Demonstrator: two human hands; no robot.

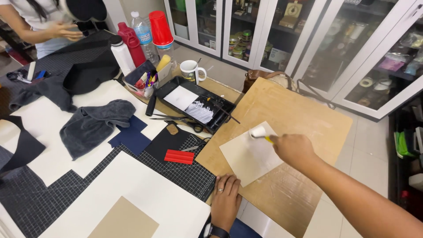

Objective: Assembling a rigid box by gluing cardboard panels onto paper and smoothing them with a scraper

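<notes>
The right hand (pixel 294 150) is closed around the yellow handle of a small foam roller (pixel 258 132), whose white head rests on the far corner of a pale square card (pixel 248 155). The card lies flat on a wooden board (pixel 304 119), tilted so its corners point along the board's length. The left hand (pixel 226 198) lies spread, palm down, at the near edge of the board, its fingertips just touching the card's near corner and gripping nothing. Beyond the board's left corner stands a black paint tray (pixel 169 88) with a white pool in it, and scissors (pixel 174 118) lie just in front of that tray. The main risk seems to be the card sliding or turning under the roller, since only one corner is pinned and the stroke pushes from the opposite one. Rolling past the card's edge would probably smear the board, and the wet coat could then creep under the card and stick it down. The right forearm hangs low over the board, so a sleeve or wrist might drag through the fresh coat. A red strip (pixel 179 156) on the cutting mat (pixel 185 172) to the board's left sits close enough to catch drips on trips to the tray.
</notes>
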